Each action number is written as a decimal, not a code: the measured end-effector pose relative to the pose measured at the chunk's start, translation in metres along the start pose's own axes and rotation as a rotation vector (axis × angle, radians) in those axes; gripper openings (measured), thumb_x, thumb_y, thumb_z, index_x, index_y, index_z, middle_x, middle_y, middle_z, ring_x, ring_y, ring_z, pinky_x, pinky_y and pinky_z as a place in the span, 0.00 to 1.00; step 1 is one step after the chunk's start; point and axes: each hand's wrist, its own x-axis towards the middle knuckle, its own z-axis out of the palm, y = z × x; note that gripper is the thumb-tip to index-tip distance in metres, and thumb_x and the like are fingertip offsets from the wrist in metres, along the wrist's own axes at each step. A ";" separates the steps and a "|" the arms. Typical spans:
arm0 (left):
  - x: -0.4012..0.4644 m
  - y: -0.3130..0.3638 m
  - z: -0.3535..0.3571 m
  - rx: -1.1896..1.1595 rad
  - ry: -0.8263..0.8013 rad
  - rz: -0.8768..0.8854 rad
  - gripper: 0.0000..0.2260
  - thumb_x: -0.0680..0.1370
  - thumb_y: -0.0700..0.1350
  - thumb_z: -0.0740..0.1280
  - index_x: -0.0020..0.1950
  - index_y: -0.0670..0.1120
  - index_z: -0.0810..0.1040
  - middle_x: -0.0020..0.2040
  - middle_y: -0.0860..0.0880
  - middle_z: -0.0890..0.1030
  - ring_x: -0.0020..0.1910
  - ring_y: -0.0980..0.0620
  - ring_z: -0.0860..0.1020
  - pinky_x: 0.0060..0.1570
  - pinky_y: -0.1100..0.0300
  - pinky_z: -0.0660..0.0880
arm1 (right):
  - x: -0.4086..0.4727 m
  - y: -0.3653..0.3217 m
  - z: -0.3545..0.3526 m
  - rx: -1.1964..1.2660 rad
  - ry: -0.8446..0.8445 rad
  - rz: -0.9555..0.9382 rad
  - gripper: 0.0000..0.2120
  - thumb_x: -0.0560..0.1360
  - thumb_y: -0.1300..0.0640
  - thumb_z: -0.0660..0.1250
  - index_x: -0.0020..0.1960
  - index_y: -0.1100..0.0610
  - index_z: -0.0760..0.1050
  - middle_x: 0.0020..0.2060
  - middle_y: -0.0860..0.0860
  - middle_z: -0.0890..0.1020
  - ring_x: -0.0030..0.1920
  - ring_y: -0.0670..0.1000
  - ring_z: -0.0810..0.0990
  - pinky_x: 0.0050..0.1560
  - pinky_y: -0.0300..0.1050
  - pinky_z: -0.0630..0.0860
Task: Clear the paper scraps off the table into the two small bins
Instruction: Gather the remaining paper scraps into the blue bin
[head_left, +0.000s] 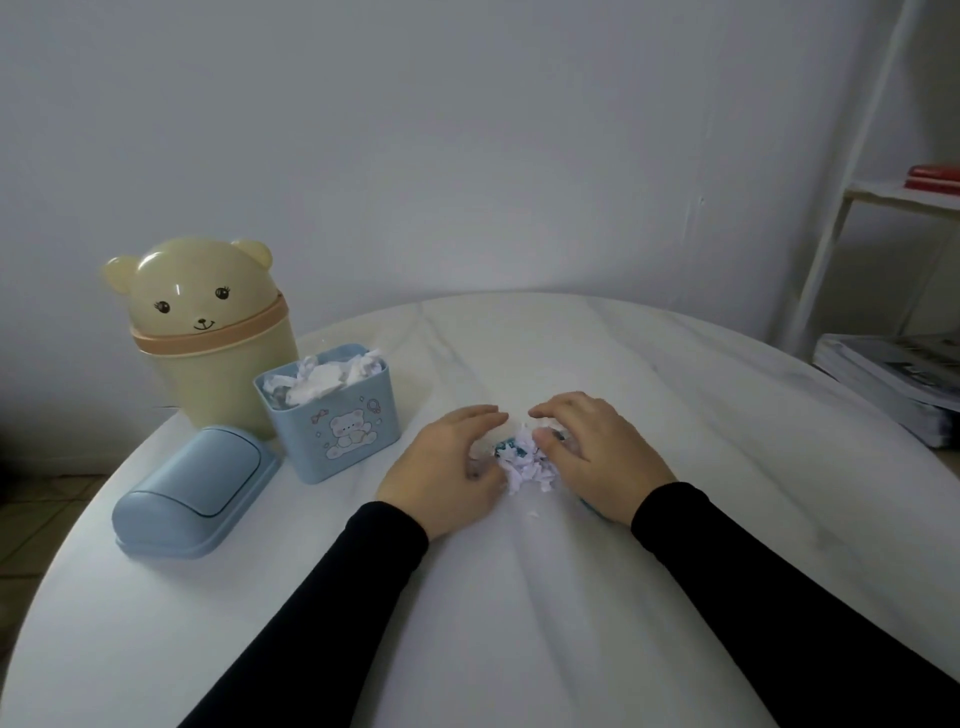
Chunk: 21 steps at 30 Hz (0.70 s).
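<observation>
Black sleeves (753, 566) come in from the bottom edge, both forearms over the white table (519, 623). Left hand (447, 467) and right hand (597, 452) lie palm-down, cupped toward each other, fingers curved and held loosely together, not pinching; index tips nearly meet at the far side. Paper scraps (524, 460), a small white heap with a bit of blue-green in it, sit between the two sets of fingers, touching both. One tiny fleck (533, 514) lies just behind the heap, nearer the wrists, outside the cup. Something blue peeks out under the right palm's outer edge; can't tell what.

Left of the left fingers, near: blue bin (332, 415), open, already heaped to the rim with paper. Beyond it, touching or nearly so: bear bin (208, 332), domed lid closed. Blue lid (195, 491) lies on the table beside the blue bin, well left of the left hand.

Step in hand, as I read it: gathering the last pile. To do well: press fingertips flat to the tabletop, close the gap at the far side, sweep in the stray fleck, squeeze heap tight before lifting. The blue bin looks full, so scraps may spill; the bear bin is likely the better target, but its lid needs pushing open.
</observation>
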 end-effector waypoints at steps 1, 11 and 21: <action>0.000 0.003 -0.001 0.026 0.026 -0.004 0.21 0.75 0.43 0.63 0.69 0.49 0.73 0.69 0.54 0.72 0.67 0.57 0.69 0.63 0.69 0.64 | -0.002 -0.004 0.001 -0.040 -0.017 -0.013 0.20 0.80 0.45 0.53 0.68 0.50 0.70 0.66 0.46 0.70 0.68 0.48 0.66 0.66 0.47 0.65; -0.005 0.021 0.023 0.227 -0.226 -0.165 0.21 0.81 0.54 0.54 0.73 0.51 0.63 0.68 0.49 0.64 0.65 0.48 0.62 0.63 0.57 0.59 | 0.005 -0.006 0.015 -0.253 -0.167 0.002 0.17 0.82 0.47 0.49 0.69 0.46 0.66 0.68 0.45 0.68 0.68 0.50 0.64 0.63 0.51 0.61; 0.003 0.016 0.017 0.108 -0.085 -0.183 0.11 0.78 0.37 0.59 0.54 0.40 0.81 0.49 0.44 0.73 0.49 0.46 0.76 0.42 0.69 0.62 | 0.008 -0.018 0.019 -0.268 -0.077 0.042 0.15 0.82 0.49 0.52 0.40 0.56 0.65 0.37 0.55 0.73 0.38 0.54 0.70 0.38 0.45 0.63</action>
